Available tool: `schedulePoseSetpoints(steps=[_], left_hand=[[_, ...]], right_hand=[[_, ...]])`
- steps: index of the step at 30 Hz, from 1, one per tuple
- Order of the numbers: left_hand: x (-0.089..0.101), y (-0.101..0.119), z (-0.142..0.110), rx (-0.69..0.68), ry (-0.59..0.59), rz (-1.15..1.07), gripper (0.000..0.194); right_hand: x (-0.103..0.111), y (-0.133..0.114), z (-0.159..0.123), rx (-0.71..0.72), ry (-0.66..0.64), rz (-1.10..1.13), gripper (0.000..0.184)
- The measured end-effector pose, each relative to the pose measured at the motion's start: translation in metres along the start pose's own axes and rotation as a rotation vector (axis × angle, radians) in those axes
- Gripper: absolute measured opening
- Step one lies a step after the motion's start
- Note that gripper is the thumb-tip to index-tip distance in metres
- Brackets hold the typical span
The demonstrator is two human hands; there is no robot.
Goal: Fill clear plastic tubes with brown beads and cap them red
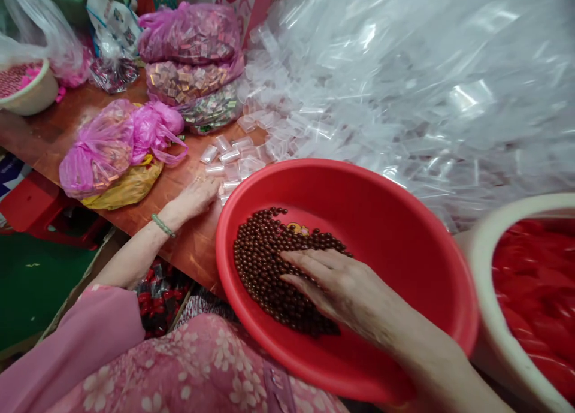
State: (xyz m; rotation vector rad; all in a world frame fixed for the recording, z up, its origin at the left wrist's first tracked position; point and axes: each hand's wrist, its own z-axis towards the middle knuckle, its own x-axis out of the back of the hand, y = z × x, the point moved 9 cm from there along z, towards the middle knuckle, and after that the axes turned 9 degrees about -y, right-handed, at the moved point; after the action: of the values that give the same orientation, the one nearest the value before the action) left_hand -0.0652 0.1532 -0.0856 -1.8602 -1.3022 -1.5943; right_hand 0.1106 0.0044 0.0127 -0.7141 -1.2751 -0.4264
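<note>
A red plastic basin (386, 221) sits tilted toward me, holding a heap of small dark brown beads (263, 254). My right hand (336, 284) lies flat on the beads with its fingers stretched out and spread. My left hand (195, 198), a green bead bracelet at its wrist, rests palm down on the wooden table (184, 245) just left of the basin, its fingertips reaching the small clear plastic packets (229, 158) scattered there. Its fingers look loosely extended.
A big heap of clear plastic packets (404, 77) fills the back right. Pink bags of small wrapped pieces (191, 35) and tied pink and yellow bags (117, 149) lie at left. A cream bowl (31, 92) stands far left; a cream basin of red items (534, 299) at right.
</note>
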Motion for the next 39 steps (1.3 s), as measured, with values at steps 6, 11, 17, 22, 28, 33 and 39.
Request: schedulePoseSetpoints(steps=[6, 11, 17, 22, 28, 33, 39], left_hand=[[0.032, -0.011, -0.039, 0.088, 0.270, -0.057, 0.026], [0.070, 0.044, -0.085, -0.165, 0.552, -0.499, 0.035], [0.075, 0.113, -0.097, -0.356, 0.511, -0.776, 0.033], [0.069, 0.128, -0.089, -0.377, 0.482, -0.796, 0.033], [0.060, 0.120, -0.079, -0.296, 0.573, -0.569, 0.032], [0.053, 0.111, -0.076, -0.182, 0.690, -0.287, 0.033], [0.054, 0.108, -0.071, -0.201, 0.696, -0.343, 0.029]], right_hand=[[0.018, 0.001, 0.010, 0.013, 0.063, 0.159, 0.021], [0.034, -0.002, 0.034, 0.002, 0.164, 0.336, 0.021], [0.035, 0.002, 0.048, -0.101, 0.254, 0.537, 0.034], [0.029, 0.014, 0.036, -0.155, 0.315, 0.654, 0.028], [0.001, 0.049, 0.041, -0.227, -0.085, 0.174, 0.028], [-0.045, 0.121, 0.035, -0.433, -0.593, -0.271, 0.031], [-0.071, 0.125, 0.057, -0.291, -0.638, -0.258, 0.022]])
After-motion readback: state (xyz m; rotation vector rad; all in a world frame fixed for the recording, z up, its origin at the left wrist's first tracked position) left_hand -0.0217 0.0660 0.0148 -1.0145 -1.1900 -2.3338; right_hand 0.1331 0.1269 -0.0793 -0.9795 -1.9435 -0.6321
